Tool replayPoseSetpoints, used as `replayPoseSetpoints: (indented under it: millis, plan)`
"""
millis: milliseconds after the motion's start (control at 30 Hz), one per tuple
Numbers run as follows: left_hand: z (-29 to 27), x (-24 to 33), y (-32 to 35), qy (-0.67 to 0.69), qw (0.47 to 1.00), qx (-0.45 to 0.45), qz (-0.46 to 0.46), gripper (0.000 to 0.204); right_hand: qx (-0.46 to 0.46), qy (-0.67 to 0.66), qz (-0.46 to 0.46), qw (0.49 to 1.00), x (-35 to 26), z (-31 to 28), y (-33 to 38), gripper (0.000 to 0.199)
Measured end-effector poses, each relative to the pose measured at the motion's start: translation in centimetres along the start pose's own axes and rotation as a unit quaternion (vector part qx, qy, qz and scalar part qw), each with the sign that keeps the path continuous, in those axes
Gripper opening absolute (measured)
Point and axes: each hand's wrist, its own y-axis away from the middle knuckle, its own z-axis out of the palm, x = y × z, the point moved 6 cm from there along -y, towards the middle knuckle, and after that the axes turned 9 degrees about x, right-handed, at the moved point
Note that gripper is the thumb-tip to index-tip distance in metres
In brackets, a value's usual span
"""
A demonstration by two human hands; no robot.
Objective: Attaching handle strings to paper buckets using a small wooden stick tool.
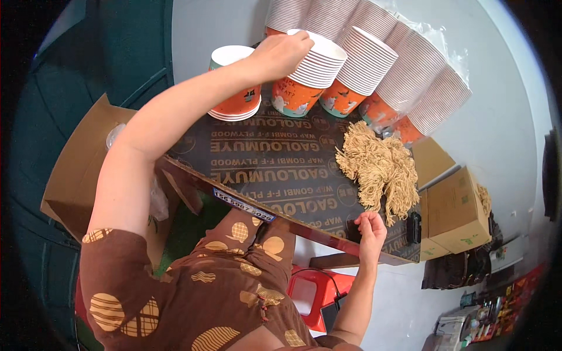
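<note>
My left hand [282, 54] reaches over a stack of orange Halloween-patterned paper cups [301, 96]. Its fingers are closed at the white rim of the top cup; the thumb side is partly hidden. To its left, another cup [237, 104] stands in a short stack of its own, with several white rims showing at the bottom. My right hand [371, 235] hovers at the table's near edge, fingers curled together. Whether anything thin is pinched in them does not show. Just beyond it lies a heap of tan twisted cords [377, 167].
More tall cup stacks [366, 58] line the back, some in clear plastic [439, 44]. Cardboard boxes stand left [82, 164] and right [459, 210] of the dark plywood table [263, 158]. A small black object [413, 227] sits near its right edge. A red stool [310, 286] stands below.
</note>
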Motion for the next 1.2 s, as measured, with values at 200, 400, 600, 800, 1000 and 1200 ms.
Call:
replayPoseSetpoints:
  millis: [200, 400, 600, 800, 1000, 1200]
  plan:
    - [3.3, -0.9, -2.6, -0.027, 0.994, -0.103, 0.019, 0.015, -0.005, 0.02, 0.019, 1.0, 0.3, -0.2, 0.3, 0.007]
    - [4.8, -1.8, -3.5, -0.046, 0.982, -0.18, 0.009, 0.012, 0.003, 0.011, 0.001, 1.0, -0.1, 0.6, 0.7, 0.009]
    - [5.6, -1.9, -4.1, -0.009, 0.979, -0.204, 0.007, 0.01, 0.007, 0.019, 0.014, 1.0, -0.1, 0.6, 0.8, 0.008]
    - [5.1, -2.7, -4.6, 0.034, 0.985, -0.166, 0.02, 0.011, -0.007, 0.029, 0.006, 1.0, -0.4, 0.5, 0.9, 0.007]
    - [5.6, -2.5, -5.4, 0.044, 0.972, -0.231, -0.015, 0.017, 0.0, 0.029, 0.014, 0.999, -0.2, 0.5, 1.0, 0.006]
    - [4.8, -1.9, -6.4, 0.032, 0.972, -0.234, -0.005, 0.013, 0.01, 0.035, 0.016, 0.999, -0.1, 0.4, 1.1, 0.007]
